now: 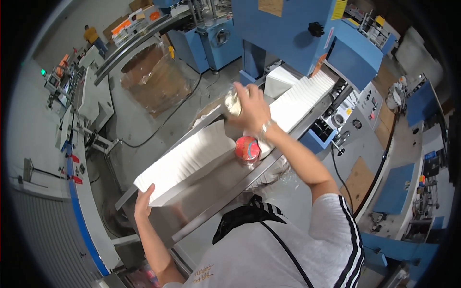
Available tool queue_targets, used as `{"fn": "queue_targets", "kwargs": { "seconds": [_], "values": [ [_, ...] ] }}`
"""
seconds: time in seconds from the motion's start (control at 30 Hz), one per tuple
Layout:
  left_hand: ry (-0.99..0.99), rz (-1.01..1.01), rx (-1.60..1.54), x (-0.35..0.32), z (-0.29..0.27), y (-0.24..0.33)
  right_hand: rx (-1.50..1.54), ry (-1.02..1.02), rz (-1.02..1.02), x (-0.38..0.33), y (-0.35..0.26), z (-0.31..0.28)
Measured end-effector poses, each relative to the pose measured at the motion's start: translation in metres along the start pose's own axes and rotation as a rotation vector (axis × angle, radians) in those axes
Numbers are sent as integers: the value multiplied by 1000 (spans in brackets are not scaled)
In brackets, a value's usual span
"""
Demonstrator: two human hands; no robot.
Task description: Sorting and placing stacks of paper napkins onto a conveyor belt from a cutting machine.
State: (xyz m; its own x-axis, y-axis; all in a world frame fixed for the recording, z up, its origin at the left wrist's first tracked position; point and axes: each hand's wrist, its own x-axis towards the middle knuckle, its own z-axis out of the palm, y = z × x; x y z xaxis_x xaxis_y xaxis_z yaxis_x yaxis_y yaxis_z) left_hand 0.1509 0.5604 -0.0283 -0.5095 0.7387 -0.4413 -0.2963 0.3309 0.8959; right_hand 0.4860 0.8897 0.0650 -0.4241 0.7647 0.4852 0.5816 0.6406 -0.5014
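A long stack of white folded paper napkins (187,156) lies on edge along a metal chute (211,188). My left hand (143,201) holds the near left end of this stack, its thumb against the end face and its other fingers partly hidden. Above the far end, my right hand (253,114) is closed round a shiny pale-gold item (233,102) whose kind I cannot make out. Below that hand, a red round object with a blue mark (247,148) sits in the chute. Beyond it, another row of white napkins (305,102) runs up to the machine.
A blue machine (283,36) stands over the chute's far end, with a control panel (367,108) to its right. On the floor at the left is a plastic-lined cardboard box (156,79). A black cable (161,137) crosses the floor. Another person (93,37) stands far back left.
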Motion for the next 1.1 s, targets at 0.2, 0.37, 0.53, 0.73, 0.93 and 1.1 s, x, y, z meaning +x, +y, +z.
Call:
{"fn": "queue_targets", "kwargs": {
  "seconds": [0.2,0.37,0.53,0.73,0.93,1.1],
  "values": [
    [15,-12,-39,-6,6,8,-330,-355,371,57,123,43],
    [23,-21,-46,-8,4,9,-438,-383,365,59,149,55],
    [15,-10,-3,-3,-6,0,-436,-324,32,37,94,49],
    [85,-140,-104,3,-28,-6,-356,-1099,-90,13,-6,52],
    [64,-133,19,6,-1,18,34,-1186,42,8,11,138],
    [104,-97,301,-2,-17,24,102,-1112,254,-11,-59,113]
  ]
}}
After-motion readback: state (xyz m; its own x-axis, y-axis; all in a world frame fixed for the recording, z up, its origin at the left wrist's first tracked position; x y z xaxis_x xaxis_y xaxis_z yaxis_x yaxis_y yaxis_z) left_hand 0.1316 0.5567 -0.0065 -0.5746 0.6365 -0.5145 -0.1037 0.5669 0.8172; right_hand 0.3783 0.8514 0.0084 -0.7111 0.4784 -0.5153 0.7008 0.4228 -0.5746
